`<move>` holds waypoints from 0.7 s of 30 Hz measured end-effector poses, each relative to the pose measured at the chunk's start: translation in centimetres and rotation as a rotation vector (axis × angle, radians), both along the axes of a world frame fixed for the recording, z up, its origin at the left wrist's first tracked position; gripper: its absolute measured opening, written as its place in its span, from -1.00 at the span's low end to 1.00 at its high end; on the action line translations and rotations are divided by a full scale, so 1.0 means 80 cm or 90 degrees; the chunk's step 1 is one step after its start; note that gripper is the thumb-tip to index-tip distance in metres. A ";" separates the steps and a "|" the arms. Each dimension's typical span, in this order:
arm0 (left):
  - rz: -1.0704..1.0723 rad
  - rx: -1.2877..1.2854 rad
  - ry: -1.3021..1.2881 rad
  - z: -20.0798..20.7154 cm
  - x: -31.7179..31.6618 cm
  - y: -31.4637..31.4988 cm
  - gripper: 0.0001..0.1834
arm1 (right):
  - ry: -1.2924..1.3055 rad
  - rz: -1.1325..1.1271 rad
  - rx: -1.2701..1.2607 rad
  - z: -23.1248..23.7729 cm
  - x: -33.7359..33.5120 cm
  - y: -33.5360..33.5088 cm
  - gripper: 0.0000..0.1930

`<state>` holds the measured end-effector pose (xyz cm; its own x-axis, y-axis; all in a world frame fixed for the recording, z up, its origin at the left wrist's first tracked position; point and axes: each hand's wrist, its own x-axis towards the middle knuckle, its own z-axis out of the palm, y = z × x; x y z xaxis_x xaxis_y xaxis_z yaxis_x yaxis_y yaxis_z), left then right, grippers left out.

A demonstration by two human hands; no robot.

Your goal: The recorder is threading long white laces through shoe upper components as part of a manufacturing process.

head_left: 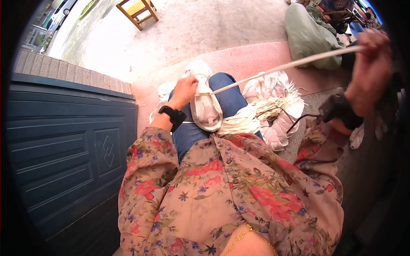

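Note:
A pale white and pink shoe (206, 112) rests on my lap, between my thighs. My left hand (184, 91) is closed at its side, fingers curled against the upper. From the shoe's middle a white shoelace (282, 67) runs taut, up and to the right. Its far end is in my right hand (370, 70), raised well out to the right with the fingers closed and slightly blurred. A bundle of loose white laces (240, 122) lies across my right thigh.
More white shoes (276, 135) are heaped to my right, with others (165, 90) past my left knee. A large pale green sack (309, 38) stands ahead on the right. A wooden stool (137, 12) is farther off. The dark blue panelled door (72, 145) flanks my left.

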<state>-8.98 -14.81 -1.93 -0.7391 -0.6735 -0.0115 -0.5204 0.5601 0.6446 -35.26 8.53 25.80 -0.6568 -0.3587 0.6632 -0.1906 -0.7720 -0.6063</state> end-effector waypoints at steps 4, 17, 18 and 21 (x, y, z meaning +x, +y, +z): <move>0.014 -0.014 -0.017 -0.026 0.059 -0.005 -0.79 | -0.183 0.139 0.432 -0.142 0.035 -0.065 -0.85; 0.052 0.053 0.009 0.002 0.057 0.006 -0.69 | -0.088 0.407 0.859 -0.352 0.227 -0.141 -0.75; 0.071 0.125 0.045 0.008 0.056 0.005 -0.68 | -0.088 0.408 0.860 -0.357 0.231 -0.143 -0.75; 0.107 0.242 0.098 0.006 0.057 0.009 -0.67 | -0.199 0.489 0.837 -0.371 0.236 -0.148 -0.70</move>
